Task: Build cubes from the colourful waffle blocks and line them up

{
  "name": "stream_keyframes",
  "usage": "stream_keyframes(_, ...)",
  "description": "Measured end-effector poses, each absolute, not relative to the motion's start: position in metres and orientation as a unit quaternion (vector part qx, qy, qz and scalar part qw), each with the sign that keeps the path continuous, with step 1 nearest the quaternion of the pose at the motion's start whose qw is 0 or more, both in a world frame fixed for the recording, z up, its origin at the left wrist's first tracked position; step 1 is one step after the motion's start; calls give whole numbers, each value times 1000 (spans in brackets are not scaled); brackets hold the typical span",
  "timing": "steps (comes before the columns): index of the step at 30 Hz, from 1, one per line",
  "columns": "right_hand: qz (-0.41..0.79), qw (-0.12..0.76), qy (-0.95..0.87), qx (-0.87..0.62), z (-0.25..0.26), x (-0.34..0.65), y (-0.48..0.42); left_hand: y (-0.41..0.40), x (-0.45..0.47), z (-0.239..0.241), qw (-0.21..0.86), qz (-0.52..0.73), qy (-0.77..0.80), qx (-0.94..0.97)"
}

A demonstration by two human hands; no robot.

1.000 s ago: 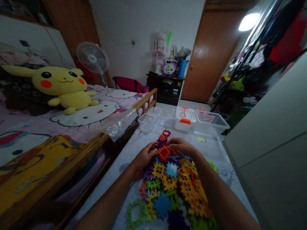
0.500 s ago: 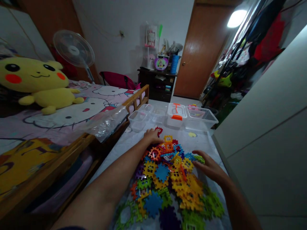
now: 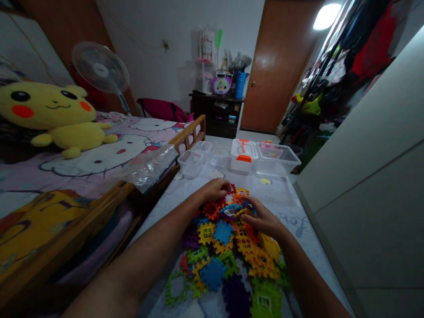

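Observation:
A heap of toothed plastic building pieces lies on the pale sheet below my hands. My left hand [image 3: 217, 190] is at the far left side of the heap, its fingers curled down against a red building piece [image 3: 232, 189]. At the right side, my right hand [image 3: 263, 218] has thumb and fingers apart around the edge of blue building pieces [image 3: 232, 208] and yellow ones. Nearer me lie a blue square piece [image 3: 212, 274], a dark purple piece [image 3: 236, 297], a green window piece [image 3: 265, 302] and several orange pieces [image 3: 261, 263]. My right palm hides part of the heap.
Clear plastic boxes [image 3: 276, 165] stand along the far end, one with an orange-latched lid [image 3: 244, 152]. A wooden bed rail [image 3: 115, 198] runs along the left, with a yellow plush toy [image 3: 74, 132] beyond it. A white cabinet [image 3: 371, 176] borders the right.
Both hands have moved inward, closer together. The red piece shifted right with my left hand, whose fingers are more curled. Blue and green pieces at the right edge moved toward the middle.

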State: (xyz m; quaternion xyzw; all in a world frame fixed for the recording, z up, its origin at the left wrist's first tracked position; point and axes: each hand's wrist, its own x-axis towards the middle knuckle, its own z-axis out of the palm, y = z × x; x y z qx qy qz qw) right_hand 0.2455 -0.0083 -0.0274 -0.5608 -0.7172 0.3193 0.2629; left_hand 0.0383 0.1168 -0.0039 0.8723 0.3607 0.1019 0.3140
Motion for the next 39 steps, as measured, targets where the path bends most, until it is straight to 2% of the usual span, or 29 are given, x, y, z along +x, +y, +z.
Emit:
stream_keyframes(5, 236, 246, -779, -527, -13, 232, -30, 65, 1, 26, 383, 159, 286, 863)
stream_keyframes(8, 193, 202, -799, -532, -8, 222, -34, 25, -35, 30, 354, 189, 314, 861)
stream_keyframes(13, 197, 98, -822, -525, -4, 191, -17, -41, -82, -9, 242, 171, 380, 876)
stream_keyframes(20, 171, 7, -838, -517, 7, 157, 9, -74, -83, -66, 215, 157, 417, 869)
stream_keyframes(29, 147, 68, -863, -479, 6, 181, -3, -62, -74, -70, 174, 212, 443, 853)
stream_keyframes(34, 145, 103, -839, -514, 6, 209, -24, -57, -72, -59, 149, 251, 478, 828)
stream_keyframes(39, 125, 183, -789, -573, -7, 249, -42, -35, -63, -47, 117, 282, 490, 817)
